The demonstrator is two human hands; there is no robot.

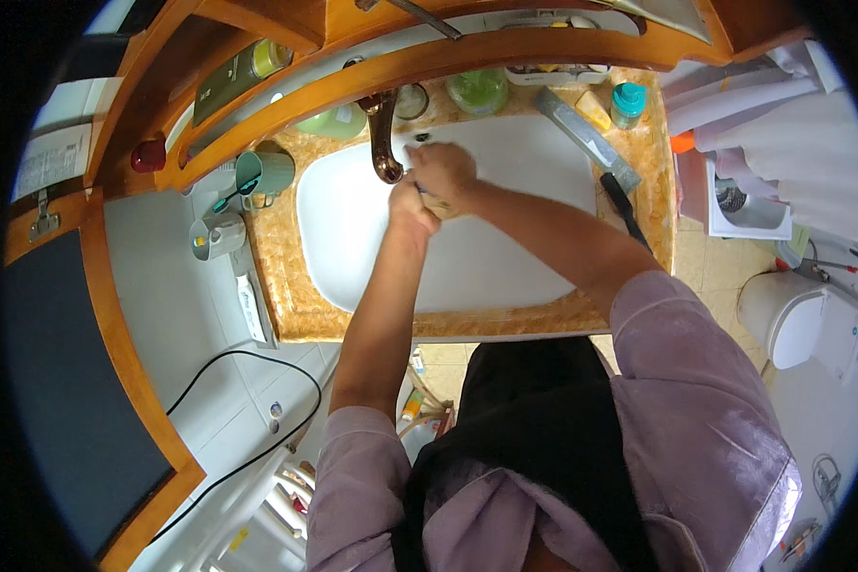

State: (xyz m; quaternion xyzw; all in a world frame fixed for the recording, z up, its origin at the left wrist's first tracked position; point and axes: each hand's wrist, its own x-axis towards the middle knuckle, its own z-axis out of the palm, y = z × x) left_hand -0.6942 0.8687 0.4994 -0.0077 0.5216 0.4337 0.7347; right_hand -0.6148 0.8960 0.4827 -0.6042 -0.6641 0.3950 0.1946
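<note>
Over the white sink basin [505, 257], my two hands meet just beside the bronze-coloured faucet [381, 138]. My left hand [411, 205] is closed, close under the spout. Pressed against it from the right and above is my right hand [444, 175], its fingers curled. Between them shows a small tan piece [437, 204], perhaps cloth; most of it is hidden by the hands, so its kind cannot be told. Whether water runs from the spout is not clear.
A wooden shelf frame [505, 48] arches over the counter's back. On the brown counter [291, 276] stand a green mug [275, 172], a green tub [479, 91], a teal-lidded jar [627, 103] and a long grey box [589, 138]. A black-handled brush [624, 205] lies by the basin's right rim.
</note>
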